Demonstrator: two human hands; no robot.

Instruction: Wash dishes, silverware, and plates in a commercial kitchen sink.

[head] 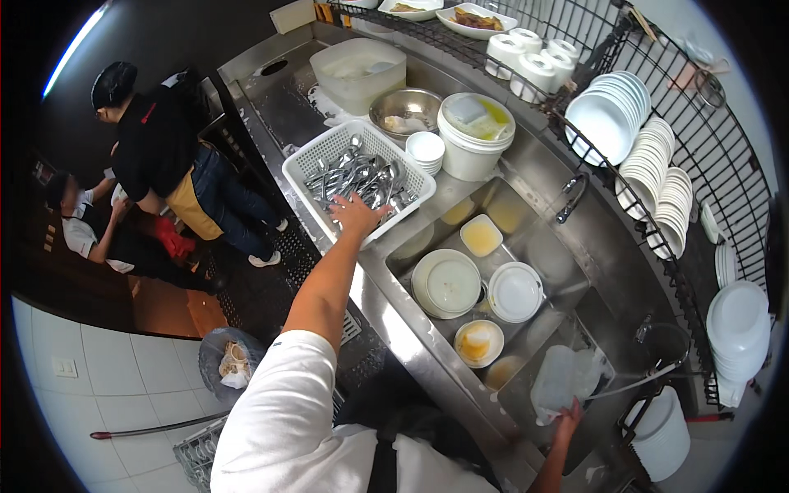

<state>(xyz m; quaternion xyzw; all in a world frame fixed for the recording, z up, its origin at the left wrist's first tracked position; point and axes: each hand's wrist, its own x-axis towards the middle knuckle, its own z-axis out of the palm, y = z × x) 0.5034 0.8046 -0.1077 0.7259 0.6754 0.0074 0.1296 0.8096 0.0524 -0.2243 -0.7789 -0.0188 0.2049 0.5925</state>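
My left hand rests with spread fingers on the heap of metal spoons and other cutlery in a white perforated plastic basket, over its near edge. It does not clearly grip any piece. At the lower right, my right hand is at the near edge of a translucent plastic container in the right sink basin; its fingertips are partly hidden. A hose reaches towards that container. Dirty bowls stand in the left basin, among them a large white bowl and one with orange residue.
Behind the basket stand a steel bowl, small white bowls and a white bucket. A curved faucet overhangs the sink. Wire racks hold stacked dishes. Two people stand at upper left; a lined bin is at lower left.
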